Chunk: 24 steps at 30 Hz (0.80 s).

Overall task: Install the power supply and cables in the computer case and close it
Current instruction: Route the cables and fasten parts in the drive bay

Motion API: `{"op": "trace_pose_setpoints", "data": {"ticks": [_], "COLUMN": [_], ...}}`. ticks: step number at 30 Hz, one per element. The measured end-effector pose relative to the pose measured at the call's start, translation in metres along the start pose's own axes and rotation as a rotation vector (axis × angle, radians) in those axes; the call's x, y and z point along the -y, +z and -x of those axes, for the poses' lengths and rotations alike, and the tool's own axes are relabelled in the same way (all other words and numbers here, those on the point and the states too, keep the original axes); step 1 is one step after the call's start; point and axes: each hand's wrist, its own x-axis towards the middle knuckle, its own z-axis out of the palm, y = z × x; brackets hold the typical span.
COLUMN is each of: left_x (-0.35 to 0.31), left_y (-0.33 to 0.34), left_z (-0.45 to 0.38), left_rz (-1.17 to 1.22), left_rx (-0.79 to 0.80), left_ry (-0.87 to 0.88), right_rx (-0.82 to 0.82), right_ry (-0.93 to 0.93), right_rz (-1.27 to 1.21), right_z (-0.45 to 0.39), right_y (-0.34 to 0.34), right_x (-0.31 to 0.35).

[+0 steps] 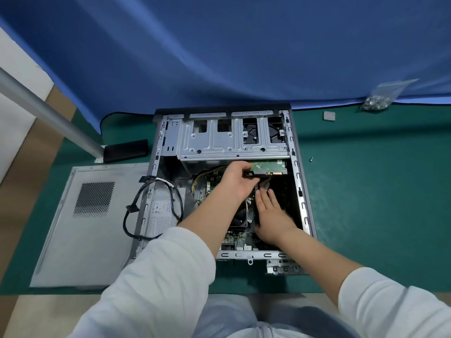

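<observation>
Head view, one entry, every place given relative to the computer case (296, 167), which lies open on its side on the green mat (371, 203). Item: power supply (158, 215), seated in the case's left bay, label up, its black cable loop (148, 208) spilling over the left wall. Item: side panel (80, 228), flat on the mat just left of the case, not fitted. Item: hard drive (268, 167), green board up, under the drive cage at the case's far end. Item: left hand (235, 180), inside the case, fingers curled and pinching a black connector (249, 175) at the drive's near edge. Item: right hand (271, 215), inside the case nearer me, fingers straight and relaxed over the motherboard (234, 237), seemingly steadying pale cables (264, 184); I cannot tell if it holds any. Item: screw bag (380, 98), well right of the case's far corner; loose screw (311, 159) just right of it. Handling note, as I judge it: line the connector's key with the drive socket, press straight, never rock, and keep cable slack off the fan.
</observation>
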Motion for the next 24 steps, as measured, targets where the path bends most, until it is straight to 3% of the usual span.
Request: {"op": "trace_pose_setpoints", "data": {"ticks": [6,12,15,17,21,24], "left_x": [0.012,0.002,-0.003,-0.003,0.0,-0.006], "left_y": [0.003,0.017,0.021,0.021,0.008,-0.006], "left_z": [0.018,0.018,0.019,0.02,0.026,0.04], "left_rz": [0.157,0.136,0.104,0.003,-0.024,-0.33], "left_rx": [0.045,0.107,0.045,0.008,0.106,0.07], "left_ry": [-0.161,-0.092,-0.129,-0.091,-0.099,0.036], "right_rx": [-0.017,-0.044,-0.048,-0.043,-0.069,-0.2], "right_ry": [-0.01,-0.025,-0.03,-0.029,-0.033,-0.083], "right_rz": [-0.064,-0.074,-0.065,-0.063,-0.117,-0.266], "right_z": [0.0,0.001,0.002,0.001,0.002,0.005], "right_y": [-0.001,-0.002,-0.001,-0.001,-0.001,-0.004], "right_x": [0.001,0.0,-0.001,-0.001,0.001,0.002]}}
